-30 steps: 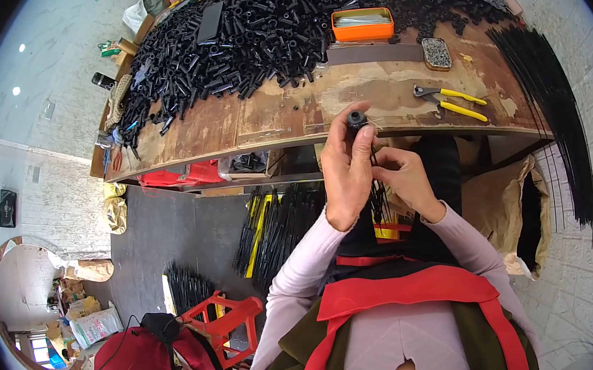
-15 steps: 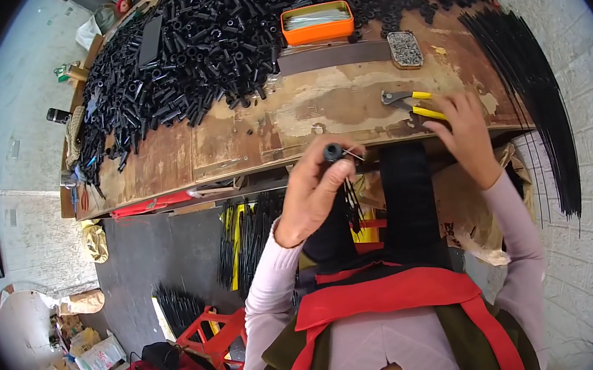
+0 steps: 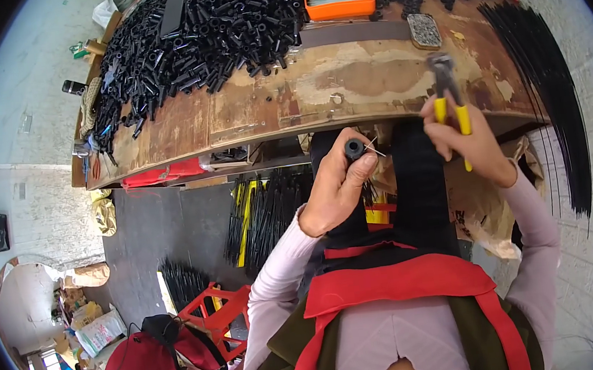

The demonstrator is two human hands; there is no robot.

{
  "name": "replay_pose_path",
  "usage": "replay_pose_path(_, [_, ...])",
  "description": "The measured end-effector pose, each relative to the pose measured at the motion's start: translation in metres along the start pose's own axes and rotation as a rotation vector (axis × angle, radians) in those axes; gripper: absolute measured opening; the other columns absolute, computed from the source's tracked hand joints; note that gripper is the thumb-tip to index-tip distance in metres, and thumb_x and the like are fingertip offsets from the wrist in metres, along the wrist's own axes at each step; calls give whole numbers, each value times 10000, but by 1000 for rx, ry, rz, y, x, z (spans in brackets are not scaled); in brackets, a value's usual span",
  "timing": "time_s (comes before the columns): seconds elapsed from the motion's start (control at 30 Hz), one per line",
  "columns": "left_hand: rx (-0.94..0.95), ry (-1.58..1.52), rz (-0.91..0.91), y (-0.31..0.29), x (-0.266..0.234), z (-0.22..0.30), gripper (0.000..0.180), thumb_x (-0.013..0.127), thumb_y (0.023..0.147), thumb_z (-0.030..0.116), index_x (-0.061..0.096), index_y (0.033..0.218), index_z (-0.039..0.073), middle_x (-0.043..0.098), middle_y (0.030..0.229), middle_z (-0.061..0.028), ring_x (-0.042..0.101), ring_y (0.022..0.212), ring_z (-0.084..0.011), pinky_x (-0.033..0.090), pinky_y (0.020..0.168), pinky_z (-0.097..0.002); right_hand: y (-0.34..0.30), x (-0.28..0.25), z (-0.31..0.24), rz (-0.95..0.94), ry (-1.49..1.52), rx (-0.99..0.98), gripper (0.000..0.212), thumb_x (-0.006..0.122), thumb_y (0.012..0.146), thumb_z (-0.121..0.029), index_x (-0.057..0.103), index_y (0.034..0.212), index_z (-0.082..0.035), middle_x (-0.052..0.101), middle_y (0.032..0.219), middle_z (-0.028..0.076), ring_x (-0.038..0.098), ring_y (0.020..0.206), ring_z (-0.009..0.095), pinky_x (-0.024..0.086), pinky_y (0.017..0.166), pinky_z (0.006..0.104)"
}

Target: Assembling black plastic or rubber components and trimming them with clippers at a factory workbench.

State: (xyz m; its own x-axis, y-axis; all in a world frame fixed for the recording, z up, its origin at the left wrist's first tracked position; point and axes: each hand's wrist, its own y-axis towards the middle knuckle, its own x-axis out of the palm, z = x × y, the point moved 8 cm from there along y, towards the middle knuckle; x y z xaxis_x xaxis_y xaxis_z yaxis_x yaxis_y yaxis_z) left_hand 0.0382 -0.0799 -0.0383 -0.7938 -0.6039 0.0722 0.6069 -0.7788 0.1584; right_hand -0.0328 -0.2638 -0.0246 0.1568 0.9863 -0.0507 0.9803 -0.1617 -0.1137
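Observation:
In my left hand [image 3: 333,194] is a short black hollow tube [image 3: 355,149], its round open end facing up. Two thin pale wires [image 3: 377,149] stick out beside the tube, near my thumb. My right hand [image 3: 481,138] grips yellow-handled pincers [image 3: 463,118] to the right of my left hand, with their blurred metal head pointing toward the workbench. The pincers and the tube are well apart. My left palm and fingers hide the lower part of the tube.
On the wooden workbench [image 3: 246,118] lie a big heap of black tubes [image 3: 223,34], an orange box [image 3: 341,8] of thin rods and a small tin [image 3: 425,31]. Long black strands [image 3: 545,79] hang at the right. A person in red [image 3: 156,366] is at lower left.
My right hand has picked the pincers up off the bench and brought them nearer to me. My left hand still holds the tube. The whole view has shifted slightly.

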Motion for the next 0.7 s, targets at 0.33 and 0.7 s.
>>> replay_pose_path(0.33, [47, 230, 43, -29, 15, 16, 171, 535, 992, 160, 467, 1031, 7, 523, 719, -106, 492, 634, -194, 425, 610, -320, -42, 69, -72, 27, -541, -488, 259, 674, 864, -57, 551, 1088, -12, 628, 883, 75, 604, 759, 136, 479, 726, 276])
replay_pose_path(0.7, [129, 143, 146, -48, -3, 32, 164, 488, 1019, 195, 453, 985, 38, 450, 746, -8, 377, 658, -81, 336, 587, -232, -64, 93, -16, -330, 289, 347, 148, 624, 905, -126, 521, 978, -48, 598, 761, 73, 584, 649, 113, 453, 641, 242])
